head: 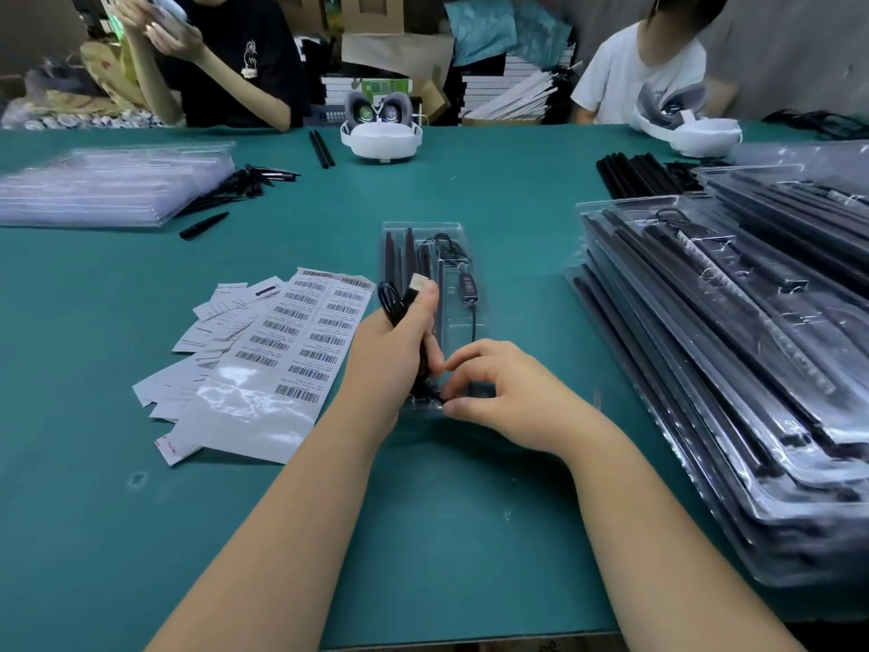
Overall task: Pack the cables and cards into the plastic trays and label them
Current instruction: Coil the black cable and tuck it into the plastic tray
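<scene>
Forearms reach in from the bottom edge and meet over the green table mat (470, 190). The left hand (399, 350) is clenched round a coiled black USB cable (392, 301), its silver plug (420, 280) poking up past the thumb. The right hand (498, 388) lies just beside it, thumb and forefinger pinching the cable's lower end at the near edge of a long clear plastic tray (425, 228). That tray lies lengthwise under both hands and holds thin black rods (389, 256) and a small black inline controller (467, 287). A white sheet of barcode labels (301, 331) lies left of the left hand, overlapping loose white cards (225, 308). Stacked filled clear trays (733, 369) sit well to the right.
</scene>
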Motion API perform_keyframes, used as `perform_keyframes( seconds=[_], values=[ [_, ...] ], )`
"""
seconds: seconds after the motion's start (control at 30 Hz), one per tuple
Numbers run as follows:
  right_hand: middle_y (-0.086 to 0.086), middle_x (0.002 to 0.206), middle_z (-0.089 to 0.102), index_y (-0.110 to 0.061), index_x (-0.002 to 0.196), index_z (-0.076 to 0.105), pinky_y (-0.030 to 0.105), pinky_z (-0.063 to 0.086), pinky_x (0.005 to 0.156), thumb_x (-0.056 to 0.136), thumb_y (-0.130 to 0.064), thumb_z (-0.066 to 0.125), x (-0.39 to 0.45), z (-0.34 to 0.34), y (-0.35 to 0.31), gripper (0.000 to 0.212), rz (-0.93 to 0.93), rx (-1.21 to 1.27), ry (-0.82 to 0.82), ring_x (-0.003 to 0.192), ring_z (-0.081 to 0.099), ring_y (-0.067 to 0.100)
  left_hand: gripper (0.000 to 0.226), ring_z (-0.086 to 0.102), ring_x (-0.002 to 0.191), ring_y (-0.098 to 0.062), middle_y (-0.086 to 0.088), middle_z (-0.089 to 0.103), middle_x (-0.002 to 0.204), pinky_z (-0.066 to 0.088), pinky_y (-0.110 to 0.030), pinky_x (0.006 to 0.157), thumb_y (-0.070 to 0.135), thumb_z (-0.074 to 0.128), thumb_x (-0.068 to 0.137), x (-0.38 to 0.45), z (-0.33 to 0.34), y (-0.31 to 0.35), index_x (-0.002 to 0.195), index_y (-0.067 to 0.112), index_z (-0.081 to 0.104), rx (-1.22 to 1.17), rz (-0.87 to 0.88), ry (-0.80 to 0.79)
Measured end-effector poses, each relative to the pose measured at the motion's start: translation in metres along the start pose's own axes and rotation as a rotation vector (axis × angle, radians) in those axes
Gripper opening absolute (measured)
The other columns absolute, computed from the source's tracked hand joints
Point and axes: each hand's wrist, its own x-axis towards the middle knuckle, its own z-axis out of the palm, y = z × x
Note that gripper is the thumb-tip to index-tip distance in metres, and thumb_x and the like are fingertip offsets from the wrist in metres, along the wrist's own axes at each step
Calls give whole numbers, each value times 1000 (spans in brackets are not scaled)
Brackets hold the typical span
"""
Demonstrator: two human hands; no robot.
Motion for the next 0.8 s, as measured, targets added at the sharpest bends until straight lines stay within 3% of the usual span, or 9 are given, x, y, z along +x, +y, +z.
perform_keyframes(
  seconds=[0.1,0.17,0.27,0.33,0.37,0.4,0.57,0.7,0.8],
  values=[
    [-12,118,46,-35,86,64,0,26,87,81,-23,71,0,-2,1,14,38,36,30,117,36,5,61,48,41,-7,3,47,37,38,-11,49,57,56,83,-3,-5,-2,37,18,53,241,118,-69],
    [-5,124,48,-30,104,65,19,33,100,83,-19,63,3,-6,6,24,159,52,182,121,42,12,54,43,39,-4,7,44,36,34,-13,46,50,62,85,-4,-9,-2,44,16,55,400,198,-130],
    [3,120,55,-22,121,60,29,41,87,86,-23,55,3,-13,14,35,483,-21,383,105,54,22,45,36,44,-7,8,41,44,26,-22,44,56,68,76,-6,-14,0,59,17,51,776,307,-289],
    [8,88,58,-11,97,68,29,40,69,81,-18,50,0,-13,19,25,552,-38,330,79,52,27,42,40,48,-8,8,46,47,26,-22,43,61,68,71,-9,-12,3,55,26,49,1078,359,-373],
    [10,71,48,-8,70,49,28,34,60,76,-14,47,0,-13,20,8,556,-24,317,67,41,25,46,42,51,-7,9,46,48,28,-23,44,62,69,69,-11,-10,5,52,26,46,1196,365,-390],
    [9,64,40,-9,60,49,27,29,58,71,-12,45,0,-13,19,13,551,-10,327,62,34,21,47,44,54,-6,10,46,50,27,-23,46,62,71,67,-12,-9,6,51,26,44,1269,363,-399],
    [9,55,62,0,60,62,28,43,53,71,-7,49,1,-16,21,18,560,230,391,52,51,19,29,56,77,-18,10,55,73,44,-27,59,42,73,69,-12,-13,7,76,24,51,1334,260,-357],
    [-5,45,59,-10,74,66,17,41,40,82,-11,55,2,-14,19,14,553,379,349,39,55,8,26,53,77,-21,6,48,73,32,-26,54,25,65,72,-9,-24,8,67,23,40,1444,295,-292],
    [-8,48,60,-19,68,63,21,44,45,85,-26,61,2,-10,16,17,498,292,295,40,56,7,18,54,78,-21,6,49,74,35,-26,57,24,65,73,-5,-32,7,74,23,48,1427,270,-282]
  ],
)
